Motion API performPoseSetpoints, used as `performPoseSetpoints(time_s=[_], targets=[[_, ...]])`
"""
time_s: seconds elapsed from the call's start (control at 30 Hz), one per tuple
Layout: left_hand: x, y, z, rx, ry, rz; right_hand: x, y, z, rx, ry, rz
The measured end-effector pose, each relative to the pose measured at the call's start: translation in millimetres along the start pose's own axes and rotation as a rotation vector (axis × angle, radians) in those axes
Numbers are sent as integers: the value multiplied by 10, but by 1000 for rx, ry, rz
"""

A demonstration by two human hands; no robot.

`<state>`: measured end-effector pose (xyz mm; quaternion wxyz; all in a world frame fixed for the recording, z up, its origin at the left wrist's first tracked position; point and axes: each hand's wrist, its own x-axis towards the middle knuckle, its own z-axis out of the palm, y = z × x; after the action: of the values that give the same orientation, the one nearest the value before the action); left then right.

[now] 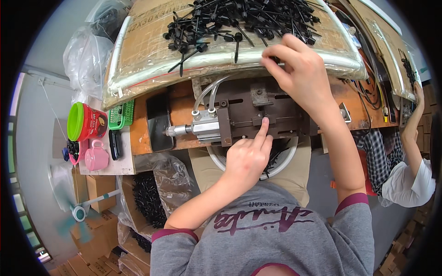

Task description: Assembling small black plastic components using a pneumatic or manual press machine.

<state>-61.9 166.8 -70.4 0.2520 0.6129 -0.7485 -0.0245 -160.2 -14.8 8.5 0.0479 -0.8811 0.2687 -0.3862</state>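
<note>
My left hand (249,158) reaches over a dark metal clamping fixture (239,108), its index finger stretched out and the tip touching the small block (263,120) in the middle. Whatever lies under that fingertip is hidden. My right hand (298,69) is raised at the near edge of a cardboard-topped board, thumb and fingers drawn together. A dark bit shows between them, probably a small black part, mostly hidden by the fingers. Beyond it lies a heap of black plastic parts (237,41) with thin stems and ribbed heads.
A silver air cylinder (206,126) with clear hoses joins the fixture's left end. Left of it are a phone-like black tray (159,122), a red-green tub (87,122) and a pink cup (96,156). A white basin (291,158) sits below. Another person (410,181) works at right.
</note>
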Motion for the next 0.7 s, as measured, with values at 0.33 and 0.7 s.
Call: performPoseSetpoints(time_s=[0.33,0.7], targets=[[524,-218,-552,-158,251,-14,-1129,-338,-389,201,-130,110],[1752,-800,-647,410,256,-10,-1349,-658,39,-69,-331,-34]])
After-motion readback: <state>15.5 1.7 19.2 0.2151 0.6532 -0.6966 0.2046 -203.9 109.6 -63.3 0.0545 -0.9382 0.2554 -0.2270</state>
